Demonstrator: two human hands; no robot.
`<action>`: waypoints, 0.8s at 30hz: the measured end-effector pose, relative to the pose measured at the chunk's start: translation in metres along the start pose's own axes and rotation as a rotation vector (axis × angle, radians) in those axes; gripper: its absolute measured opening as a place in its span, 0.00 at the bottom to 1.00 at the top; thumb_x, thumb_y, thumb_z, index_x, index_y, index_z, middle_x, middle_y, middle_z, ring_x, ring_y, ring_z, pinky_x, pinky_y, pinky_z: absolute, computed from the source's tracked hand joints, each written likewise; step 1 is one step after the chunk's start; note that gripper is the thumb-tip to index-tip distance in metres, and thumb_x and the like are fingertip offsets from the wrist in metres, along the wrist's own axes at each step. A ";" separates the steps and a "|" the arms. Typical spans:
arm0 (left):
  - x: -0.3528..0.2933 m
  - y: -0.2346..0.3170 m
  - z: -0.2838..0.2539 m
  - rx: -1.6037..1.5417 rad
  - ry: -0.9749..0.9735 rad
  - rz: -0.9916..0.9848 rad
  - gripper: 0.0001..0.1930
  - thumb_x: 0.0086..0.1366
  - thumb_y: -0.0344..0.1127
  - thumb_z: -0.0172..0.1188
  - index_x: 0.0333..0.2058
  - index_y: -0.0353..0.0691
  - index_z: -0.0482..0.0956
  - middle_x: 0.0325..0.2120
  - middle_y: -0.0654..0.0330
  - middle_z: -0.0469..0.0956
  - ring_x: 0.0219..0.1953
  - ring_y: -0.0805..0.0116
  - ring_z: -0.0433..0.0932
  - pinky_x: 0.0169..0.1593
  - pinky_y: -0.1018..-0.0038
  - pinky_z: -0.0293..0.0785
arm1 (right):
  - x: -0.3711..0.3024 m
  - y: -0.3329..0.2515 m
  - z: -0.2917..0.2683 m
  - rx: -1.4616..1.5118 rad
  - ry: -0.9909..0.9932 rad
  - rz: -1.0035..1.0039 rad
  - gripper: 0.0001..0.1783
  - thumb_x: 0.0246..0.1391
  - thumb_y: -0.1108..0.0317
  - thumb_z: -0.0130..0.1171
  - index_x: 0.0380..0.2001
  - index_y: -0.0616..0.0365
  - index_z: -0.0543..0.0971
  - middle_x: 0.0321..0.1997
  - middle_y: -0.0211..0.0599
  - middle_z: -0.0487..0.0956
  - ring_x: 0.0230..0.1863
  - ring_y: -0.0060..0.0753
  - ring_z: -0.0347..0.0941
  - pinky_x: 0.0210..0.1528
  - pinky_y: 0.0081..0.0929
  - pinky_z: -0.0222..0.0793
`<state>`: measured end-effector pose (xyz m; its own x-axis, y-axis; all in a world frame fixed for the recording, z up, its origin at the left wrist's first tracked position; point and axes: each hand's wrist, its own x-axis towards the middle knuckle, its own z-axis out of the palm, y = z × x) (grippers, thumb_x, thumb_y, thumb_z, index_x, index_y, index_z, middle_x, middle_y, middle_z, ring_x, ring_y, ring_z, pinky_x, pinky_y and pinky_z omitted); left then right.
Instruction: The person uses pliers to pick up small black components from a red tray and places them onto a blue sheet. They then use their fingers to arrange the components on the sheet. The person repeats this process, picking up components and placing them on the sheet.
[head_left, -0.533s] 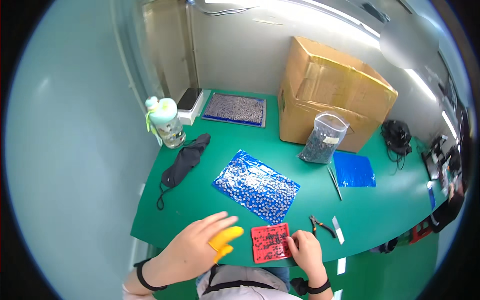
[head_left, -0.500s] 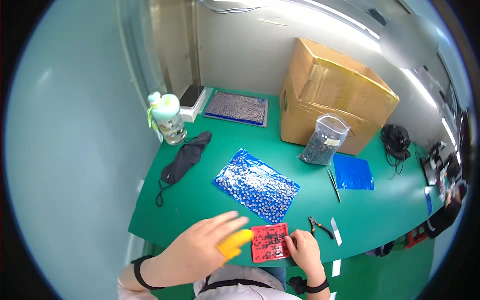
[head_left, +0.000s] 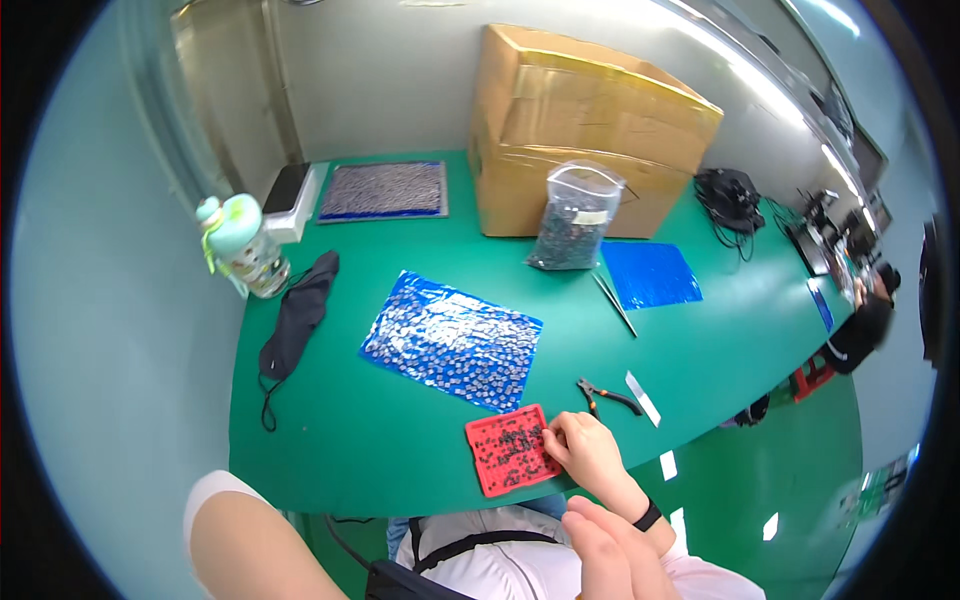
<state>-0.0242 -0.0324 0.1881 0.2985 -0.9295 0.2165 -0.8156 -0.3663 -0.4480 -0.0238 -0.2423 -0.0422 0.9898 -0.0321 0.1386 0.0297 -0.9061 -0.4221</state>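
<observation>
My right hand point(head_left: 587, 453) is closed at the right edge of a shallow red tray point(head_left: 474, 437), its thumb and curled fingers gripping the rim. Small black parts are scattered across the tray, thickest towards its middle and right. Low in the picture, close to the camera, part of my left hand point(head_left: 615, 555) shows in front of my right forearm; most of its fingers are hidden. My bent left arm enters at the lower left. Beyond the tray lies a blue sheet point(head_left: 384, 342) covered with many small pale square pieces.
Pliers point(head_left: 612, 394), a pale flat strip point(head_left: 643, 399) and tweezers point(head_left: 614, 304) lie right of the tray. Farther back stand a zip bag of dark bits point(head_left: 567, 243) and a cardboard box point(head_left: 600, 120). A bottle point(head_left: 250, 248) and dark cloth mask point(head_left: 298, 318) are at left.
My left hand has left the tray's left side and come back low, near the camera. My right hand stays at the tray's edge. The whole view has shifted, and the tray appears turned slightly.
</observation>
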 end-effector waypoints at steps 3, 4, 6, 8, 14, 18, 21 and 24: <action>0.009 0.012 -0.004 0.133 0.019 -0.004 0.08 0.49 0.29 0.63 0.27 0.29 0.79 0.21 0.56 0.72 0.30 0.66 0.72 0.34 0.78 0.67 | 0.001 -0.001 0.001 0.061 0.029 0.015 0.09 0.53 0.65 0.62 0.24 0.58 0.76 0.21 0.39 0.77 0.29 0.45 0.76 0.35 0.41 0.73; 0.009 0.014 -0.004 0.164 0.029 -0.006 0.08 0.49 0.29 0.64 0.27 0.29 0.78 0.20 0.57 0.72 0.29 0.67 0.72 0.32 0.79 0.66 | -0.003 0.000 -0.001 0.065 0.038 0.026 0.09 0.52 0.65 0.62 0.24 0.58 0.76 0.21 0.39 0.77 0.29 0.44 0.76 0.34 0.41 0.72; 0.008 0.020 -0.006 0.177 0.062 -0.056 0.09 0.48 0.28 0.64 0.26 0.28 0.78 0.17 0.58 0.70 0.26 0.68 0.72 0.30 0.81 0.66 | -0.001 0.000 -0.002 0.058 0.046 0.012 0.10 0.52 0.65 0.62 0.23 0.58 0.76 0.20 0.39 0.77 0.29 0.44 0.76 0.34 0.41 0.72; 0.011 0.026 -0.006 0.086 0.114 -0.225 0.09 0.49 0.27 0.66 0.20 0.30 0.74 0.14 0.59 0.64 0.20 0.70 0.67 0.22 0.81 0.61 | -0.002 0.000 -0.001 0.038 0.061 0.002 0.10 0.52 0.65 0.62 0.23 0.57 0.76 0.19 0.38 0.77 0.28 0.44 0.75 0.36 0.40 0.70; 0.019 0.027 0.002 0.058 0.261 -0.383 0.20 0.51 0.29 0.66 0.10 0.39 0.63 0.10 0.63 0.55 0.13 0.72 0.56 0.15 0.76 0.50 | -0.009 -0.004 -0.015 0.054 0.147 0.026 0.09 0.50 0.65 0.64 0.23 0.58 0.76 0.20 0.37 0.77 0.28 0.43 0.73 0.36 0.41 0.68; 0.016 0.023 0.004 -0.024 0.128 -0.287 0.18 0.47 0.29 0.66 0.10 0.40 0.64 0.10 0.63 0.56 0.12 0.73 0.56 0.15 0.77 0.51 | -0.009 0.004 -0.038 0.091 0.237 0.102 0.10 0.50 0.66 0.64 0.22 0.59 0.76 0.20 0.40 0.77 0.27 0.45 0.74 0.35 0.41 0.67; 0.015 0.020 -0.003 -0.075 0.034 -0.260 0.16 0.44 0.29 0.66 0.10 0.41 0.64 0.09 0.63 0.56 0.12 0.73 0.57 0.14 0.77 0.52 | -0.007 0.021 -0.062 0.106 0.252 0.195 0.09 0.51 0.66 0.63 0.23 0.61 0.78 0.22 0.41 0.79 0.28 0.43 0.75 0.34 0.39 0.68; 0.021 0.020 -0.009 -0.129 -0.092 -0.240 0.15 0.42 0.30 0.66 0.10 0.42 0.65 0.09 0.64 0.57 0.12 0.73 0.57 0.14 0.78 0.53 | -0.005 0.043 -0.082 0.141 0.293 0.378 0.11 0.54 0.67 0.61 0.24 0.65 0.78 0.21 0.43 0.80 0.23 0.36 0.77 0.28 0.31 0.70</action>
<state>-0.0385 -0.0584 0.1913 0.5299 -0.8188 0.2209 -0.7706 -0.5737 -0.2777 -0.0387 -0.3157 0.0129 0.8550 -0.4827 0.1898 -0.2851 -0.7431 -0.6055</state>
